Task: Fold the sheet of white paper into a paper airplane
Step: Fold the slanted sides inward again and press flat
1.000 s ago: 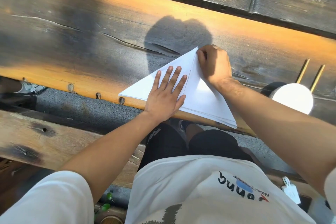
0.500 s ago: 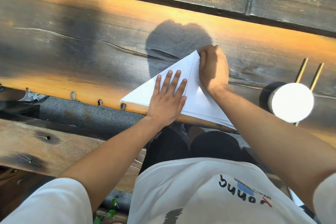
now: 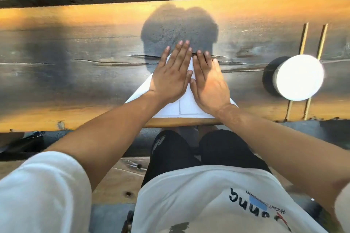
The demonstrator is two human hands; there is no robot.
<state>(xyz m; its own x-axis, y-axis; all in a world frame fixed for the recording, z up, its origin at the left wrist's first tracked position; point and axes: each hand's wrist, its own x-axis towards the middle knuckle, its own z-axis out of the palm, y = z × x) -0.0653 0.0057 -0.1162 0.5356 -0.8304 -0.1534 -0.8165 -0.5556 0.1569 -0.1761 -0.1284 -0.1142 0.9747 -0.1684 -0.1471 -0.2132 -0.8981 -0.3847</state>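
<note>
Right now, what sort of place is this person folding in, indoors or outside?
Probably outdoors, at a rough picnic-style table: the weathered wooden plank tabletop shows cracks and bolt heads, hard sunlight throws a sharp head shadow across it, and a plank bench sits over pavement below. Both hands press the folded paper flat.

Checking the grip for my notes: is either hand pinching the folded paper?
No. Both the left hand and right hand lie flat with straight fingers on the folded paper.

Sunlit weathered wooden table (image 3: 75, 73) over a plank bench (image 3: 117, 176), white round object (image 3: 300, 77) at right.
</note>
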